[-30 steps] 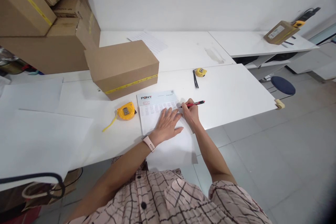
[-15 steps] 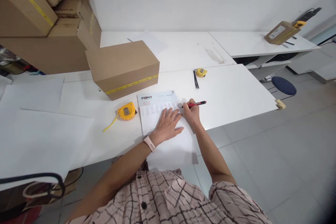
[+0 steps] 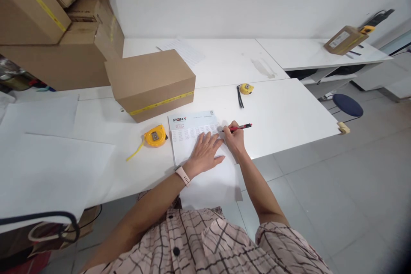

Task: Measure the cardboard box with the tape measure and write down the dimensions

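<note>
Next to nothing has moved since a second ago: the right hand (image 3: 235, 139) stays curled around the red pen (image 3: 242, 127). Just left of it, the left hand (image 3: 205, 154) lies flat, fingers slightly spread, holding nothing, on the printed sheet (image 3: 183, 133). An orange tape measure (image 3: 155, 136) lies left of that hand.

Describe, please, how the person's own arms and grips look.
The left grip and the right grip wear no gloves. A pale pink band with small dark slots circles the left wrist. The right sleeve, pale pink with dark checked lines, ends near the elbow.
</note>
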Demonstrator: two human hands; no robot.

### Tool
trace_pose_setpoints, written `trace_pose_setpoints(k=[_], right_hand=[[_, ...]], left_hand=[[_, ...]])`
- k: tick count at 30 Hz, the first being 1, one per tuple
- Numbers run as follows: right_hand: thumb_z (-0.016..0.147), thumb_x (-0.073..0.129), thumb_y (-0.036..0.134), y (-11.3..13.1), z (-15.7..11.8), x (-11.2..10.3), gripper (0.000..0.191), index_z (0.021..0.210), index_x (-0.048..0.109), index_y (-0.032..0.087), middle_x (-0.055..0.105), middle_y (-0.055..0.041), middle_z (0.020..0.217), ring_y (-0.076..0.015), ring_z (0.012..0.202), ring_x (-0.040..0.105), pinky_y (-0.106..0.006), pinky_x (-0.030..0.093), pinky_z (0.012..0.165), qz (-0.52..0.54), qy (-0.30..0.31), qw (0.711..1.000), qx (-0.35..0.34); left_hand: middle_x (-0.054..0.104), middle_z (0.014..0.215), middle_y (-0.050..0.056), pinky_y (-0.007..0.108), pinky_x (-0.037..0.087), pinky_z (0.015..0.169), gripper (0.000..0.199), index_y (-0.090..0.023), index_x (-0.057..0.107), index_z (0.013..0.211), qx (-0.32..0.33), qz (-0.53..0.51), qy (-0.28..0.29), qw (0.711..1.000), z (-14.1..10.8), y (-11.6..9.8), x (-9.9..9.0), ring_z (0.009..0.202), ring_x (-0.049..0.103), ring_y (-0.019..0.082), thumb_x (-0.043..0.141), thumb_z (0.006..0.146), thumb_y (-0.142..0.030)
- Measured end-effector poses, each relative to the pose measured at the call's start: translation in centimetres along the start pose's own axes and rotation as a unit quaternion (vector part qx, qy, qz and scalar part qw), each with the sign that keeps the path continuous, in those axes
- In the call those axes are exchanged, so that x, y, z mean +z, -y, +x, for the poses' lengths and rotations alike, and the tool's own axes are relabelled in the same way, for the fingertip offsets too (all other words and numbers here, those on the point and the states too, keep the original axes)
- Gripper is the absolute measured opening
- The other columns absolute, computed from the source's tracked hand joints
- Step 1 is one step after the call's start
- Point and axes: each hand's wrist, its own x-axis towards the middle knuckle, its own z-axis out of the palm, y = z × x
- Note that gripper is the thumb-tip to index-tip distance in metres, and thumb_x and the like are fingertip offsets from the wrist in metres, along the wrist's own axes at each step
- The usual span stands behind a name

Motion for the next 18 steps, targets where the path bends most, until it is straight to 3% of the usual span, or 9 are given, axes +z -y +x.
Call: trace_pose_setpoints(k=[5,7,11,13,15,18], right_hand=[[0.086,0.059,0.033,0.1,0.1,0.0,0.029,0.067,0.039,0.024,0.041,0.0062,0.062,-0.0121,0.061,0.039,-0.027,0.036,0.061,-0.002,-0.036,0.999,-0.008],[0.089,0.059,0.041,0.3,0.0,0.0,0.027,0.074,0.044,0.024,0.050,0.0048,0.066,-0.0130,0.062,0.045,-0.027,0.040,0.063,0.019,-0.065,0.998,-0.011],[0.095,0.049,0.055,0.9,-1.5,-0.6,0.036,0.105,0.059,0.022,0.071,-0.0048,0.094,-0.0168,0.076,0.062,-0.031,0.048,0.074,0.031,-0.040,0.999,0.003],[0.095,0.047,0.057,1.0,-3.3,-1.7,0.040,0.104,0.064,0.021,0.072,-0.0075,0.102,-0.0197,0.087,0.065,-0.032,0.048,0.080,-0.007,-0.036,0.999,-0.014],[0.093,0.050,0.056,0.6,-5.7,-3.3,0.039,0.100,0.066,0.021,0.071,-0.0073,0.098,-0.0218,0.088,0.064,-0.033,0.047,0.079,-0.066,-0.066,0.995,-0.038],[0.091,0.053,0.057,-0.5,-9.5,-6.1,0.036,0.096,0.062,0.022,0.068,-0.0057,0.083,-0.0226,0.076,0.062,-0.033,0.044,0.073,-0.152,-0.152,0.977,-0.005]], left_hand=[[0.044,0.157,0.012,0.058,0.017,0.123,0.059,-0.021,0.049,0.146,0.001,-0.008,0.001,1.000,0.0,0.1,-0.1,0.147,0.033,0.038,0.052,0.097,-0.054],[0.044,0.157,0.011,0.058,0.017,0.123,0.059,-0.021,0.048,0.146,0.001,-0.009,0.002,1.000,0.1,0.1,-0.1,0.148,0.033,0.038,0.052,0.097,-0.053],[0.044,0.157,0.011,0.057,0.020,0.123,0.056,-0.022,0.050,0.144,0.001,-0.014,0.014,1.000,0.0,-0.1,-0.7,0.148,0.033,0.037,0.055,0.097,-0.050],[0.046,0.156,0.012,0.056,0.023,0.123,0.052,-0.021,0.052,0.141,-0.005,-0.022,0.014,1.000,-0.9,-0.3,-1.5,0.147,0.035,0.035,0.058,0.096,-0.046],[0.046,0.156,0.012,0.054,0.023,0.124,0.048,-0.021,0.054,0.138,-0.016,-0.033,-0.011,0.999,-2.6,0.0,-2.7,0.147,0.036,0.032,0.059,0.095,-0.043],[0.046,0.156,0.011,0.053,0.021,0.125,0.044,-0.022,0.053,0.137,-0.058,-0.035,-0.110,0.992,-6.4,1.9,-5.0,0.147,0.037,0.030,0.057,0.097,-0.040]])
